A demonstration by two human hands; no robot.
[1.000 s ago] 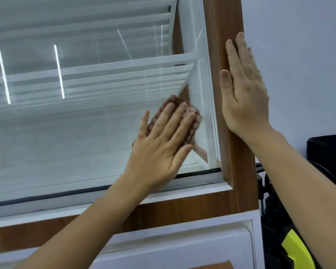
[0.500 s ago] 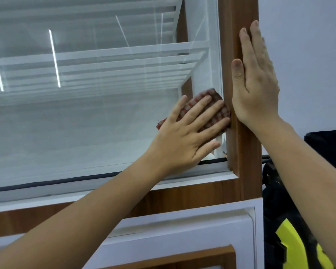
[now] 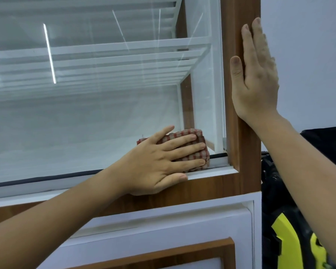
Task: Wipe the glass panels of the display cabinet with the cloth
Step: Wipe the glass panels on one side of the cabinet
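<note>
Head view | left hand point(image 3: 153, 162) flat, pressing cloth point(image 3: 184, 150) half-hidden onto glass point(image 3: 85, 113) | right hand point(image 3: 256, 74) open on frame point(image 3: 241, 152)

hands: 2 point(image 3: 155, 162) point(image 3: 256, 78) | cloth: 1 point(image 3: 192, 150) | display cabinet: 1 point(image 3: 241, 133) | glass panel: 1 point(image 3: 85, 113)

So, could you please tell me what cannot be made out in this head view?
- Cloth: mostly covered by the left hand.
- Glass panel: cut off by top and left edges; reflections mask smears.
- Right hand: its palm faces the wooden post, contact hidden.
</note>
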